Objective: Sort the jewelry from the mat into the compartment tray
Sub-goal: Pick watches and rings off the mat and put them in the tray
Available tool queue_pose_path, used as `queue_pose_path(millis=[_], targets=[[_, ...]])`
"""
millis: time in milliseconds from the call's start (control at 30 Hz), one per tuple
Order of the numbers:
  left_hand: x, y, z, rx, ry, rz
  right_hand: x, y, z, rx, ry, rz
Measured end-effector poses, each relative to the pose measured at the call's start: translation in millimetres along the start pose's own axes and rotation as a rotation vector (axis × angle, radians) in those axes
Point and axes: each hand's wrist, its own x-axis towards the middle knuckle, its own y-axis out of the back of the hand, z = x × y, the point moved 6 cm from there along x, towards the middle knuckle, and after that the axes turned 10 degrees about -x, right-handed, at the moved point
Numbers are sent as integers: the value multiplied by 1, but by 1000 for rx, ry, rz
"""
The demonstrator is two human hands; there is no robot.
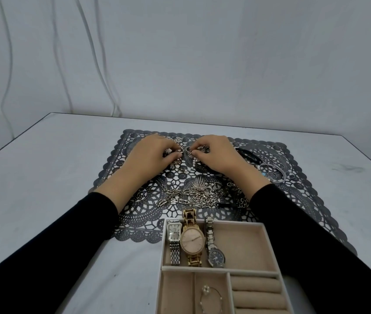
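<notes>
A dark lace mat lies on the table with jewelry scattered over it. My left hand and my right hand rest at the mat's far middle, fingertips pinching small silver rings between them. A pearl earring dangles below my right fingers. Silver chains pile up nearer to me. The beige compartment tray sits at the front. Three watches lie in its large section, and a thin bracelet lies in a small one.
A black bracelet and a silver bangle lie on the mat's right side. The tray's padded ring rolls sit at the front right. A white wall stands behind the table.
</notes>
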Motion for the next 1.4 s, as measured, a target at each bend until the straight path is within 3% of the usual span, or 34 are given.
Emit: queue_pose_path(millis=[500, 767, 1400], targets=[[-6, 5, 3, -90, -33, 58, -1, 5, 4, 67, -75, -41], [-8, 11, 3, -195, -13, 125, -4, 5, 1, 48, -29, 1], [-36, 44, 47, -103, -145, 218, -61, 37, -8, 508, -186, 142]])
